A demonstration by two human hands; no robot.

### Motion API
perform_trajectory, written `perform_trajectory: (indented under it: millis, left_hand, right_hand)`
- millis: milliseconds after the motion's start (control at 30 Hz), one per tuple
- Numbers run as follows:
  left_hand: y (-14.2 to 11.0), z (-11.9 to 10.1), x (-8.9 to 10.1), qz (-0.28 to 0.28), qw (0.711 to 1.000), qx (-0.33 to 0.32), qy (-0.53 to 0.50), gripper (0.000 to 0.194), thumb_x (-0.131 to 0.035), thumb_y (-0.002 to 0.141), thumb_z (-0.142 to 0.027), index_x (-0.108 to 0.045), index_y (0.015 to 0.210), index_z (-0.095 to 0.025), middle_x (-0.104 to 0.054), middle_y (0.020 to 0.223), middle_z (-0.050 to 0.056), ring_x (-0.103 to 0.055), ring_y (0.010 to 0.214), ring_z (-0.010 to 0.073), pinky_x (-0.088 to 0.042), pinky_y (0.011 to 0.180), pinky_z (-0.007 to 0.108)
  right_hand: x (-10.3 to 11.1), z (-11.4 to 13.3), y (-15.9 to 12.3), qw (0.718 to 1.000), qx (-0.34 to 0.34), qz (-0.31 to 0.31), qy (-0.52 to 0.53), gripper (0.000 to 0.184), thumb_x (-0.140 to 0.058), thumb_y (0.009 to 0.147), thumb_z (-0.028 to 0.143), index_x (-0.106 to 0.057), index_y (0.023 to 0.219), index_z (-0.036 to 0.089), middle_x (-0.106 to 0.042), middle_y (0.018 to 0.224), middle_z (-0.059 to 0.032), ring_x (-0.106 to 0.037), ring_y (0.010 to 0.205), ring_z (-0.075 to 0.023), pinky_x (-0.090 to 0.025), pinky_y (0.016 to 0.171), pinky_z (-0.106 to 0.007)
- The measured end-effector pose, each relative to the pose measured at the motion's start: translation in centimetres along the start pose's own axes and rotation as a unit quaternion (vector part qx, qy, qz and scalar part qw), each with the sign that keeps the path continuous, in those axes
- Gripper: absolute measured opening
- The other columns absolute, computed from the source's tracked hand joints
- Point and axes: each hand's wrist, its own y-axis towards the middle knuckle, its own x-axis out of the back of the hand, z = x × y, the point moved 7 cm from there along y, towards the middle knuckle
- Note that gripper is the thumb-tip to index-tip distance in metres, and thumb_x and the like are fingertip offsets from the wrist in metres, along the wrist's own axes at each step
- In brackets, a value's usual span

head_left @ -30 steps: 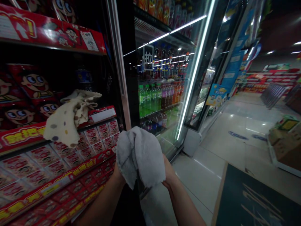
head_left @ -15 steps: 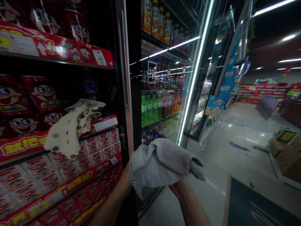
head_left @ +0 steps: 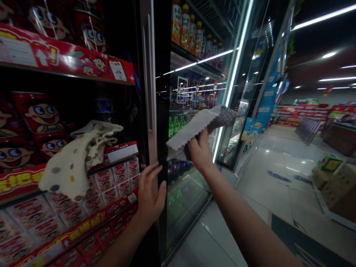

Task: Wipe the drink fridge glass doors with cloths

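My right hand (head_left: pixel 198 150) is raised in front of the glass fridge door (head_left: pixel 186 196), shut on a folded grey terry cloth (head_left: pixel 198 126) that looks pressed against the pane. My left hand (head_left: pixel 150 193) is open and empty, with its fingers at the black door frame (head_left: pixel 160 111) just below the metal door handle (head_left: pixel 150 74). Further left, a cream cloth with dark and tan spots (head_left: pixel 75 167) hangs over the front of a red snack display (head_left: pixel 66 61), out of reach of both hands.
Behind the glass stand green soda bottles (head_left: pixel 175 126) and orange juice bottles (head_left: pixel 183 26). Boxed red snacks (head_left: pixel 119 174) fill the shelves on the left. To the right, a tiled aisle (head_left: pixel 264 163) runs past cardboard boxes (head_left: pixel 330 185) and a dark floor mat (head_left: pixel 300 237).
The hands have parted. The grey cloth, earlier held in both hands, is now in my right hand, raised against the glass. My left hand has let go and moved to the door frame.
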Motion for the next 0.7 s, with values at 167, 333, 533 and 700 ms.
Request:
perform_trajectory:
  millis: [167, 333, 533, 700]
  left_hand:
    - [1.3, 1.7, -3.7, -0.022, 0.986, -0.053, 0.157, 0.090, -0.076, 0.092, -0.035, -0.030, 0.168, -0.017, -0.020, 0.179, 0.026, -0.009, 0.172, 0.0416, -0.020, 0.136, 0.068]
    - [0.5, 4.6, -4.7, -0.029, 0.991, 0.044, 0.126, 0.098, -0.076, 0.093, -0.036, -0.021, 0.172, -0.021, -0.016, 0.182, 0.024, -0.009, 0.173, 0.0372, -0.012, 0.139, 0.066]
    - [0.6, 4.0, -4.3, -0.025, 0.993, 0.010, 0.119, 0.109, -0.077, 0.092, -0.027, -0.007, 0.175, -0.029, -0.003, 0.186, 0.013, -0.005, 0.174, 0.0303, -0.010, 0.141, 0.057]
    - [1.0, 4.0, -4.2, -0.013, 0.993, 0.049, 0.103, 0.103, -0.073, 0.094, -0.026, -0.010, 0.175, -0.032, -0.008, 0.186, 0.005, -0.009, 0.173, 0.0260, -0.009, 0.143, 0.048]
  right_hand:
    - [-6.2, 3.8, 1.7, 0.983, 0.043, 0.039, -0.171, 0.085, -0.041, 0.105, 0.069, -0.019, 0.170, 0.021, -0.021, 0.175, -0.0227, -0.023, 0.163, -0.0453, -0.028, 0.126, -0.076]
    - [-8.1, 4.7, 2.2, 0.982, 0.051, 0.012, -0.181, 0.077, -0.028, 0.110, 0.061, -0.011, 0.173, 0.022, -0.022, 0.174, -0.0218, -0.018, 0.164, -0.0473, -0.026, 0.123, -0.081]
    - [-7.2, -0.8, 2.9, 0.979, 0.131, -0.020, -0.156, 0.067, -0.029, 0.111, 0.052, -0.020, 0.173, 0.026, -0.030, 0.176, -0.0124, -0.021, 0.167, -0.0347, -0.028, 0.133, -0.061]
    - [-2.4, -14.7, 6.9, 0.984, 0.030, -0.054, -0.170, 0.067, -0.021, 0.113, 0.055, -0.033, 0.168, 0.019, -0.035, 0.175, -0.0139, -0.026, 0.167, -0.0292, -0.027, 0.135, -0.057]
